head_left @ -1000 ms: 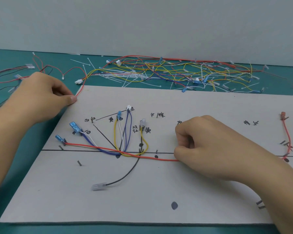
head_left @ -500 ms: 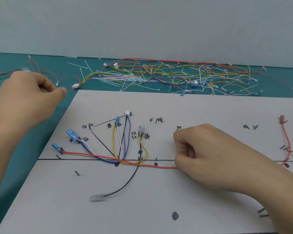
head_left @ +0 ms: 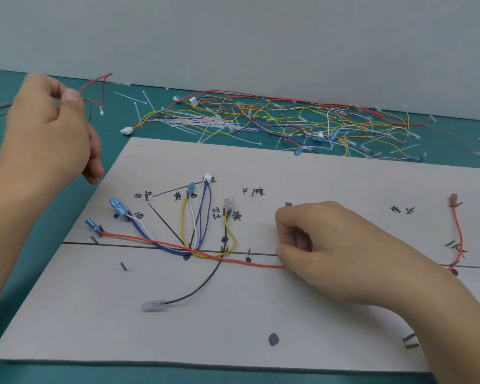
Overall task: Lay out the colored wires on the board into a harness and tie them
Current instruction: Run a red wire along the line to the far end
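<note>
Teal tabletop (head_left: 114,119), plain grey wall (head_left: 233,37) behind. Grey board (head_left: 261,309) flat on the tabletop, marked with black lines, dots and handwritten labels, small pins stuck in.

Beyond the board's far edge: tangled pile of loose wires (head_left: 288,120), red, yellow, blue and white, mixed with white cable ties (head_left: 205,126).

Left hand (head_left: 47,128) raised off the board's far left corner, thumb and forefinger pinching a thin red wire (head_left: 94,81); small white plug (head_left: 101,112) dangling at that wire's end.

Right hand (head_left: 330,245) down on the board near its middle, fingers curled, clenched on the long red wire (head_left: 150,241) at the black centre line. Long red wire running from there to a small blue terminal (head_left: 90,225) near the board's left edge.

Bigger blue terminal (head_left: 119,207) just beyond the small one, purple and white leads attached.

Left of the board's middle: yellow wire (head_left: 183,225), white wire (head_left: 193,220) and purple wires (head_left: 203,217) dropping from the far plugs to the centre line, crossing the long red wire.

Black wire (head_left: 203,284) curving toward the board's near edge, ending in a clear plug (head_left: 154,304).

Near the board's right edge: short red wire (head_left: 457,231) with a red terminal (head_left: 453,199), lower end partly hidden by the right forearm.
</note>
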The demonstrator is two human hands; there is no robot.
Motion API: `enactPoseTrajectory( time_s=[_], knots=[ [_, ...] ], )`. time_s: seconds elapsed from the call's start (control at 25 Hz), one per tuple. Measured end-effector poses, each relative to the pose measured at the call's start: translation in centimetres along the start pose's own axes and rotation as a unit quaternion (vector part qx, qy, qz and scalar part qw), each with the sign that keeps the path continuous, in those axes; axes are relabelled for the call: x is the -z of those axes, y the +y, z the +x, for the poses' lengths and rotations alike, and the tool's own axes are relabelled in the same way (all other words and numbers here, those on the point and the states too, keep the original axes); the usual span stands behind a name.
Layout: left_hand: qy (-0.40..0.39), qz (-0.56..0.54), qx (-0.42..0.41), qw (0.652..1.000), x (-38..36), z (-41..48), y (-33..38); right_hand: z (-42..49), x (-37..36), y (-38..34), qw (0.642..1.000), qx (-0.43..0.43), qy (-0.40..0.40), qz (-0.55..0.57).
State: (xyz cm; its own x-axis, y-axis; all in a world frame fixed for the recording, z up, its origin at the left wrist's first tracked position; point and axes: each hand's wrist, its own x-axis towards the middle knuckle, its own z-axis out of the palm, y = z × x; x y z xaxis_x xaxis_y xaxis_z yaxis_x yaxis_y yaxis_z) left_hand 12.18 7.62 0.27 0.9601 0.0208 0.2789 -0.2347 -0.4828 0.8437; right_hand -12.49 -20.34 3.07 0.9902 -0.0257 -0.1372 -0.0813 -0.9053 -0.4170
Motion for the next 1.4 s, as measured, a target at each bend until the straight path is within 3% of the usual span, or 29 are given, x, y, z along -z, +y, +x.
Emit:
enactPoseTrajectory(
  time_s=[0.16,0.4,0.52,0.6,0.88,1.04,1.12,1.2,1.32,1.4],
  knots=[
    [-0.013,-0.046,-0.022,0.999,0.0,-1.4,1.6,0.1,-0.1,0.2,1.000,0.002,0.003,-0.002],
    [-0.099,-0.123,-0.118,0.980,-0.4,-4.1,3.9,0.6,0.9,0.4,0.998,-0.035,0.002,0.059],
    [-0.135,-0.151,-0.173,0.964,-1.1,-5.4,4.7,0.9,3.5,-0.7,0.989,-0.018,0.113,0.091],
    [-0.169,-0.152,-0.215,0.950,-1.5,-6.2,5.3,1.3,4.7,-2.5,0.983,0.035,0.133,0.120],
    [-0.254,-0.127,-0.327,0.901,-2.5,-9.3,6.5,8.0,3.4,-7.8,0.992,0.102,-0.049,-0.050],
    [-0.269,-0.169,-0.301,0.899,-2.4,-9.3,6.8,8.9,4.4,-7.3,0.993,0.075,-0.085,-0.029],
    [-0.239,-0.152,-0.308,0.908,-2.2,-8.9,6.7,8.3,5.7,-6.5,0.989,0.060,-0.120,-0.059],
    [-0.203,-0.048,-0.289,0.934,-1.9,-7.5,6.0,7.5,7.1,-5.5,0.989,0.051,-0.130,-0.041],
    [-0.204,0.133,-0.196,0.950,-1.3,-5.1,4.3,6.2,9.9,-3.7,0.998,0.027,-0.054,0.028],
    [-0.190,0.167,-0.125,0.959,-1.3,-4.4,3.6,5.8,11.5,-2.7,0.999,0.018,-0.011,0.035]
  ],
)
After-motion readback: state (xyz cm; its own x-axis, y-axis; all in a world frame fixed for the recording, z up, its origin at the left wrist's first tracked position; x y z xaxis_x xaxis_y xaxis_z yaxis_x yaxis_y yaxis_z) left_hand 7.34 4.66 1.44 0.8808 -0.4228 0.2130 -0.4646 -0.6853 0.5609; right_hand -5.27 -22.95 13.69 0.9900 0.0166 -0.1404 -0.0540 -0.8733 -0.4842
